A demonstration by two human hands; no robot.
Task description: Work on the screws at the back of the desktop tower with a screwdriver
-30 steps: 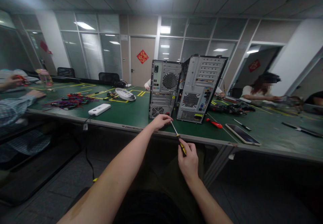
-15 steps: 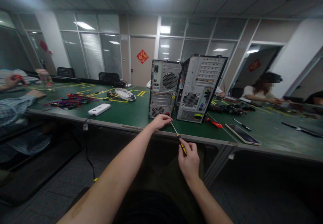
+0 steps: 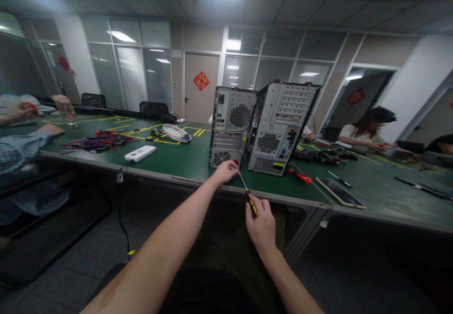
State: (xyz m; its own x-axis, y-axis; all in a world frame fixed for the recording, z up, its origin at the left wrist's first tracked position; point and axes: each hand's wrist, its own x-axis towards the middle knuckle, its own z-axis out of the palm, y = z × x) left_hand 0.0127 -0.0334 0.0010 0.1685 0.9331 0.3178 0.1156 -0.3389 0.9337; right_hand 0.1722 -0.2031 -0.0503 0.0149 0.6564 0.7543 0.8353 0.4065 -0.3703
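Observation:
My right hand (image 3: 261,219) is wrapped round the black and yellow handle of a screwdriver (image 3: 252,202), just off the table's front edge. Its thin metal shaft slants up and away toward my left hand (image 3: 226,172). The fingers of that hand are pinched together close to the shaft's tip; what they hold, if anything, is too small to make out. Behind it stands a computer tower (image 3: 229,139), its back panel with fan grilles facing me. A second, larger computer tower (image 3: 271,134) stands upright beside it on the right, also back side forward.
On the green table (image 3: 184,163) to the left lie a white power strip (image 3: 140,153), a bundle of cables (image 3: 101,141) and a white basket (image 3: 177,133). Rightward are a red screwdriver (image 3: 300,176), a phone (image 3: 340,192) and black cables (image 3: 323,155). People sit at both sides.
My right hand and the screwdriver have shifted slightly left. My left hand stays pinched near the tip, and the whole view has dropped a little.

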